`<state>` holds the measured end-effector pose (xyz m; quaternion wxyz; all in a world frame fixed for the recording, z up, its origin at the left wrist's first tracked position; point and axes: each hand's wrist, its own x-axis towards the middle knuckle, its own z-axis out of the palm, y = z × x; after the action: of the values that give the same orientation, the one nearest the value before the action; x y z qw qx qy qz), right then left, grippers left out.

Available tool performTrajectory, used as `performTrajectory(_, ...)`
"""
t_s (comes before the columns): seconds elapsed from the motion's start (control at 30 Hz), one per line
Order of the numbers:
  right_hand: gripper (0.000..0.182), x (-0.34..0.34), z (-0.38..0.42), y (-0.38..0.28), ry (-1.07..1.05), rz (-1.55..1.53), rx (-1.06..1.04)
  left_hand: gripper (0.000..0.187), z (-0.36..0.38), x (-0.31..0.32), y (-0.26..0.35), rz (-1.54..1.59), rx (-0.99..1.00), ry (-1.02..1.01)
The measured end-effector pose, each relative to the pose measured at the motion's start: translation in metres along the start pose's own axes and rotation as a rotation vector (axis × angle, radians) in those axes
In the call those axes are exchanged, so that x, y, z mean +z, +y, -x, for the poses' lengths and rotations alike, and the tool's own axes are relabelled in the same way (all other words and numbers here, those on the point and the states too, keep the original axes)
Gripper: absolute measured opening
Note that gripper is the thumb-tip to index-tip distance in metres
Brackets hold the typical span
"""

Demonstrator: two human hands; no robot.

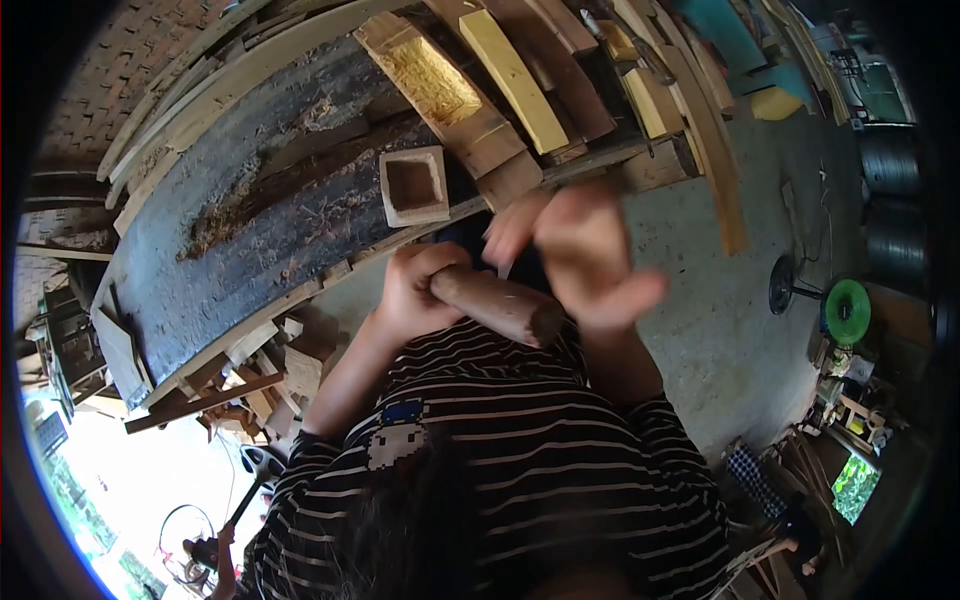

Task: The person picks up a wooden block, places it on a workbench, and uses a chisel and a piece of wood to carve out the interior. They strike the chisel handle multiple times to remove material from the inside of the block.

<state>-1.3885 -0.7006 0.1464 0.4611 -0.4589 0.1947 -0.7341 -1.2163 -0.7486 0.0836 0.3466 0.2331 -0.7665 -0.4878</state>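
My left hand (412, 290) is wrapped around one end of a thick, brown, rounded rod (495, 303) that looks like wood. The rod's free end points to the lower right, in front of my striped shirt. Close to it, my right hand (585, 255) is raised and smeared by motion. Its thumb is stretched out and its fingers look apart, with no clear object in the palm. Just beyond my hands, a small square wooden box (437, 210) with a hollow middle sits at the bench's near edge.
The dark, worn workbench (300, 190) fills the upper left. A hollowed wooden trough (492, 137) and a yellowish plank (515, 85) lie on it among other boards. Wood scraps (262, 395) are heaped below at left. A green fan (847, 311) stands to the right.
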Motion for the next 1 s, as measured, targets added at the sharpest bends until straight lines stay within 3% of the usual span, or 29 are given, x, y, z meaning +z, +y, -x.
performTrajectory(0.03,0.071,-0.029,-0.004,-0.003,0.066,0.129,0.052,0.024,0.004,-0.001,-0.001,0.008,-0.019,0.031)
performTrajectory(0.07,0.054,-0.058,-0.01,-0.003,0.142,0.379,0.049,0.023,0.009,-0.002,-0.003,0.015,-0.039,0.063)
performTrajectory(0.13,0.027,-0.101,-0.016,0.002,0.474,0.827,0.264,0.021,0.02,-0.008,-0.009,0.055,-0.061,0.055)
performTrajectory(0.17,0.03,-0.125,-0.014,0.008,0.475,1.037,0.361,0.02,0.024,-0.01,-0.01,0.091,-0.105,0.078)
performTrajectory(0.23,0.033,-0.14,-0.014,0.028,0.437,1.102,0.396,0.018,0.034,-0.006,-0.016,0.244,-0.218,0.148)
performTrajectory(0.33,0.043,-0.144,-0.019,0.048,0.318,1.301,0.512,0.019,0.036,-0.006,-0.014,0.157,-0.253,0.124)
performTrajectory(0.4,0.041,-0.146,-0.016,0.064,0.216,1.584,0.216,0.019,0.038,0.0,-0.013,0.186,-0.257,0.135)
performTrajectory(0.5,0.04,-0.132,-0.01,0.072,0.255,1.787,0.087,0.018,0.038,0.006,-0.013,0.216,-0.256,0.143)
performTrajectory(0.53,0.039,-0.132,-0.007,0.075,0.224,1.754,-0.015,0.018,0.037,0.008,-0.013,0.225,-0.254,0.136)
performTrajectory(0.6,0.037,-0.128,0.005,0.081,0.189,1.702,-0.022,0.018,0.038,0.011,-0.016,0.244,-0.275,0.118)
performTrajectory(0.67,0.024,-0.131,0.013,0.076,0.117,1.61,-0.02,0.019,0.04,0.011,-0.023,0.202,-0.325,0.065)
performTrajectory(0.73,0.02,-0.146,0.013,0.066,0.18,1.398,0.022,0.02,0.034,0.007,-0.027,0.178,-0.284,0.042)
performTrajectory(0.8,0.018,-0.163,0.007,0.038,0.348,1.44,-0.019,0.02,0.025,-0.002,-0.029,0.127,-0.218,0.033)
performTrajectory(0.87,0.021,-0.198,-0.001,-0.002,0.431,1.581,0.096,0.018,0.014,-0.007,-0.029,0.065,-0.327,0.058)
performTrajectory(0.9,0.027,-0.213,-0.004,-0.023,0.493,1.763,0.109,0.017,0.005,-0.008,-0.026,0.062,-0.366,0.073)
performTrajectory(0.97,0.048,-0.27,-0.002,-0.058,0.671,1.853,0.441,0.017,-0.016,-0.01,-0.015,-0.013,-0.436,0.116)
performTrajectory(1.0,0.056,-0.286,-0.001,-0.073,0.694,2.026,0.472,0.02,-0.022,-0.011,-0.02,-0.073,-0.412,0.125)
